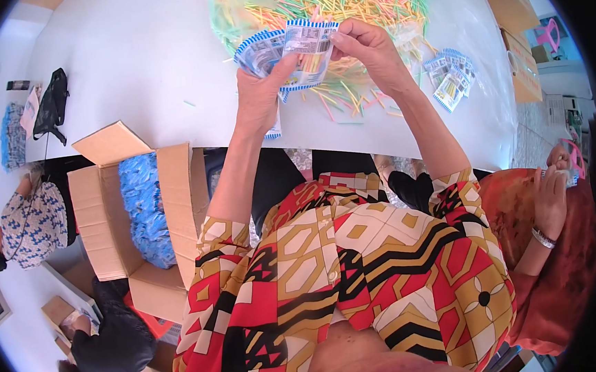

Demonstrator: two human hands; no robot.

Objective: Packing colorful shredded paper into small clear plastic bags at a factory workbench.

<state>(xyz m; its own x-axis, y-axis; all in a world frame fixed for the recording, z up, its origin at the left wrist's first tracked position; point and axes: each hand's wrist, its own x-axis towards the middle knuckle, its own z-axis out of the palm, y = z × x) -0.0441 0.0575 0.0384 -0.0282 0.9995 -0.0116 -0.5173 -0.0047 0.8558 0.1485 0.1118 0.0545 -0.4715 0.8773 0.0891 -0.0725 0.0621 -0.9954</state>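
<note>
My left hand [262,95] grips a fanned bunch of small clear plastic packets [261,50] with blue-striped edges, its thumb across the front. My right hand [371,48] pinches the upper right edge of the front packet [310,40], which has a printed white panel. Thin coloured sticks show in its lower part; I cannot tell whether they are inside or seen through it. Just beyond my hands, a big heap of thin pink, yellow, orange and green sticks [361,2] lies on clear plastic sheeting. Loose sticks [347,99] are scattered in front of the heap.
More packets [451,78] lie on the white table [138,73] at right. An open cardboard box [100,220] of blue packets [146,203] stands at left. A black bag [52,106] lies far left. A co-worker in rust-red [550,237] sits close at right; others [34,222] work at left.
</note>
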